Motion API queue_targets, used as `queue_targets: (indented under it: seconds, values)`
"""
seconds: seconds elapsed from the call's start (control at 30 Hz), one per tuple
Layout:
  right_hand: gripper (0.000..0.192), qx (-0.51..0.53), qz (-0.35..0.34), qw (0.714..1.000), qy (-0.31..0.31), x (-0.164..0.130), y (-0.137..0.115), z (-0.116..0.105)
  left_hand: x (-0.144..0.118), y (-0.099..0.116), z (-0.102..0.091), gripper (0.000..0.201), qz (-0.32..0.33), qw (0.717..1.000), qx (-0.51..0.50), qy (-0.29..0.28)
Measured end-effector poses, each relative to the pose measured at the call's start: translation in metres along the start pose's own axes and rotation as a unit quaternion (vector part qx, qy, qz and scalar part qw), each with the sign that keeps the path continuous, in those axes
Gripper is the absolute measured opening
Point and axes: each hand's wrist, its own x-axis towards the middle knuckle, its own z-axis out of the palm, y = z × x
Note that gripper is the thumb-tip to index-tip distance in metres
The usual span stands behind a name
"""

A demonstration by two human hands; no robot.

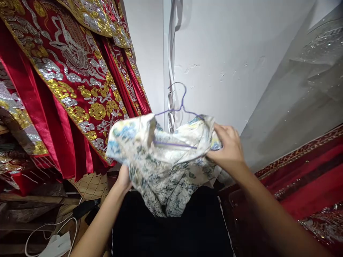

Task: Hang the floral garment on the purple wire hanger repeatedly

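Note:
A white floral top (171, 171) with blue, yellow and green print hangs on a thin purple hanger (182, 107) in front of me. The hanger's hook points up, and its lower bar shows inside the wide neckline. My right hand (227, 144) is closed on the shoulder of the top at the right, thumb toward the neckline. At the left, my left hand (124, 178) grips the side of the top below the sleeve, with its fingers mostly hidden behind the cloth. The garment's lower part folds toward me.
Red embroidered cloth (77, 71) with gold and silver sequins hangs at the left. A white metal scrollwork strip (171, 64) runs down the pale wall (227, 53). Red fabric (316, 175) lies at the right. A white cable (75, 228) curls at the lower left.

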Motion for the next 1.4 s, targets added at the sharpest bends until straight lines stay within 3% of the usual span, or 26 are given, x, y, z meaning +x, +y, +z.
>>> queue_targets:
  seconds: [0.07,0.13,0.27,0.43,0.57,0.67,0.73,0.8,0.83,0.87,0.93,1.07,1.23,1.3,1.4]
  values:
    - [0.080,0.001,0.018,1.000,0.015,0.017,0.003,-0.006,-0.013,-0.016,0.005,0.081,-0.066,0.992,-0.106,0.005]
    - [0.077,0.006,0.011,1.000,0.009,0.033,0.000,-0.007,-0.022,-0.028,0.012,0.076,-0.113,0.979,-0.168,0.014]
    - [0.083,-0.004,-0.030,1.000,-0.001,0.043,-0.016,-0.002,-0.037,-0.042,0.028,0.059,-0.122,0.977,-0.171,0.044]
    - [0.084,0.019,-0.049,0.998,-0.027,0.021,-0.012,-0.001,-0.061,-0.068,0.049,0.071,-0.177,0.943,-0.229,0.166]
    - [0.071,0.046,-0.042,0.998,-0.017,-0.011,0.005,0.000,-0.081,-0.094,0.067,0.072,-0.241,0.915,-0.254,0.200]
    - [0.056,0.159,0.056,0.985,0.033,-0.050,0.008,0.013,-0.094,-0.092,0.079,0.072,-0.243,0.923,-0.230,0.189]
    - [0.045,0.267,0.187,0.944,0.046,-0.082,0.000,0.034,-0.100,-0.078,0.088,0.072,-0.226,0.937,-0.209,0.162]
    - [0.043,0.352,0.308,0.883,-0.027,-0.111,-0.015,0.060,-0.103,-0.061,0.095,0.075,-0.205,0.951,-0.193,0.129]
    - [0.051,0.387,0.345,0.848,-0.111,-0.123,-0.024,0.074,-0.103,-0.053,0.098,0.075,-0.195,0.956,-0.188,0.108]
    - [0.057,0.409,0.361,0.814,-0.201,-0.133,-0.033,0.086,-0.102,-0.047,0.100,0.074,-0.187,0.960,-0.187,0.089]
    - [0.057,0.429,0.346,0.786,-0.279,-0.143,-0.049,0.104,-0.101,-0.040,0.101,0.069,-0.170,0.966,-0.188,0.057]
    - [0.057,0.411,0.295,0.817,-0.276,-0.142,-0.059,0.109,-0.100,-0.049,0.094,0.065,-0.164,0.964,-0.194,0.080]
    - [0.047,0.418,0.255,0.816,-0.308,-0.147,-0.056,0.097,-0.100,-0.065,0.086,0.066,-0.179,0.955,-0.193,0.140]
    - [0.042,0.436,0.253,0.806,-0.309,-0.151,-0.057,0.098,-0.099,-0.068,0.086,0.068,-0.156,0.959,-0.148,0.186]
    - [0.036,0.455,0.280,0.783,-0.319,-0.155,-0.062,0.102,-0.102,-0.070,0.093,0.079,-0.083,0.947,-0.006,0.311]
